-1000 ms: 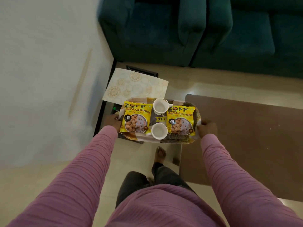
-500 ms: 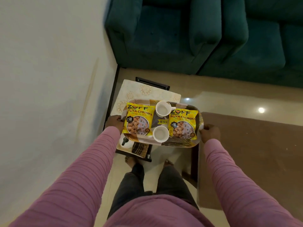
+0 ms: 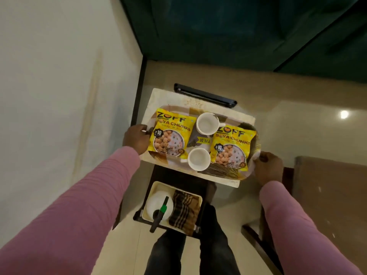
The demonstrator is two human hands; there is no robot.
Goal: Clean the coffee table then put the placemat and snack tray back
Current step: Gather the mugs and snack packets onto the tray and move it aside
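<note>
I carry the patterned snack tray (image 3: pixel 220 172) with both hands. My left hand (image 3: pixel 136 140) grips its left rim and my right hand (image 3: pixel 268 167) grips its right rim. On the tray lie two yellow soya chunk packets (image 3: pixel 170 134) (image 3: pixel 231 148) and two white cups (image 3: pixel 207 123) (image 3: pixel 198 159). The tray hangs over the cream floral placemat (image 3: pixel 158 96), which lies on a small black side table (image 3: pixel 204 95) by the wall. The brown coffee table (image 3: pixel 329 191) is at the right.
Below the tray, a cream bin (image 3: pixel 153 188) holds a white spray bottle (image 3: pixel 158 205) with a green nozzle and a brown checked cloth (image 3: pixel 184 209). A dark teal sofa (image 3: pixel 238 26) stands ahead. The white wall (image 3: pixel 49 96) runs along the left.
I have moved left, away from the coffee table, carrying the tray over the side table and placemat. The bin with bottle and cloth has come into view beneath.
</note>
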